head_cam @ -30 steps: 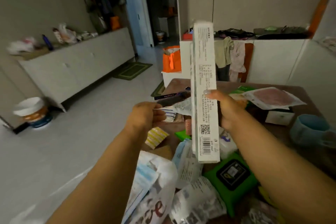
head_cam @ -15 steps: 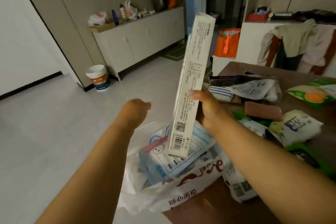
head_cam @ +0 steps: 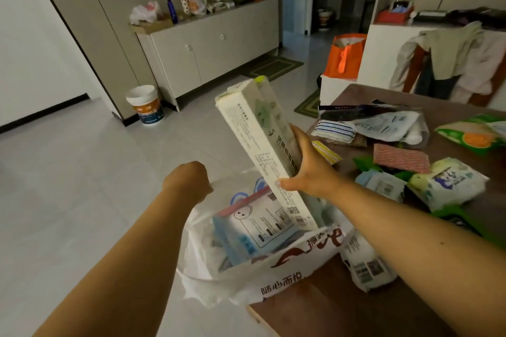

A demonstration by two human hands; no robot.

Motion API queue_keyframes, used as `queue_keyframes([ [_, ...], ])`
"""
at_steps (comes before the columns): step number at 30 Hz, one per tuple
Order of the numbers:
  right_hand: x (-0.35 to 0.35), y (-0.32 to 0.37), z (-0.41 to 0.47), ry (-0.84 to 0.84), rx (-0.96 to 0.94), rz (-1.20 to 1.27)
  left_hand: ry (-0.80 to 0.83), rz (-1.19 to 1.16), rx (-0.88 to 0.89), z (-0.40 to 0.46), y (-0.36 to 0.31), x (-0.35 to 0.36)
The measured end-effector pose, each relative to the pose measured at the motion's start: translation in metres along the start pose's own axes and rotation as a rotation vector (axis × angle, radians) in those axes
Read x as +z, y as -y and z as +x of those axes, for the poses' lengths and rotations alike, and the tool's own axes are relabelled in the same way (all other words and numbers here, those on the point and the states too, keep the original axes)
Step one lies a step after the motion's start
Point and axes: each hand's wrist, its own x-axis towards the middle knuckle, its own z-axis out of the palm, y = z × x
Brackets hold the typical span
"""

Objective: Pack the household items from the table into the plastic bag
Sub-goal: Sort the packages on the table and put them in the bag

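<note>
The long white cardboard box [head_cam: 267, 150], upright over the table 1 second ago, now tilts with its lower end inside the translucent white plastic bag [head_cam: 246, 279], the right hand [head_cam: 306, 172] clamped around it. The left hand [head_cam: 189, 180] pinches the bag's rim open. Many packets remain on the brown wooden table [head_cam: 315, 309].

Hands: two, left hand [head_cam: 189, 182] and right hand [head_cam: 306, 172]
Long box [head_cam: 262, 142]: one
Plastic bag [head_cam: 246, 268]: one
Table [head_cam: 342, 306]: one
Orange bag [head_cam: 345, 55]: one
Bucket [head_cam: 146, 105]: one
</note>
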Motion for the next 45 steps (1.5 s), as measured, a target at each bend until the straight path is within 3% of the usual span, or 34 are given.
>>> queue_keyframes([
  [2, -0.005, -0.002, -0.005, 0.037, -0.026, -0.129, -0.001, -0.073, 0.063, 0.005, 0.001, -0.004],
  [6, -0.015, -0.009, -0.011, 0.104, -0.054, -0.373, 0.032, -0.512, 0.063, 0.01, 0.006, -0.012],
  [13, -0.017, -0.019, -0.014, 0.312, -0.142, -0.701, 0.045, -0.558, 0.014, 0.015, 0.013, -0.014],
  [23, 0.001, -0.032, -0.007, 0.525, -0.145, -0.896, 0.063, -0.68, 0.083, 0.011, 0.009, -0.017],
  [27, -0.002, -0.037, 0.002, 0.623, 0.047, -0.867, 0.102, -0.668, 0.107, 0.011, 0.0, -0.014],
  [32, -0.043, -0.052, -0.002, 0.572, 0.372, -1.182, 0.125, -0.634, 0.078, 0.012, -0.003, -0.008],
  [38, -0.078, -0.057, -0.003, 0.396, 0.428, -1.362, 0.176, -0.54, 0.078, 0.016, -0.014, -0.014],
  [40, -0.081, -0.054, -0.003, 0.286, 0.308, -1.273, 0.207, -0.486, 0.109, 0.016, -0.024, -0.017],
  [42, -0.091, -0.049, 0.0, 0.03, 0.173, -1.015, 0.217, -0.455, 0.161, 0.014, -0.04, -0.023],
  [44, -0.106, -0.043, 0.001, -0.151, 0.189, -0.712, 0.217, -0.47, 0.205, 0.011, -0.058, -0.029],
  [45, -0.113, -0.044, 0.0, -0.15, 0.209, -0.661, 0.211, -0.461, 0.231, 0.01, -0.068, -0.032],
])
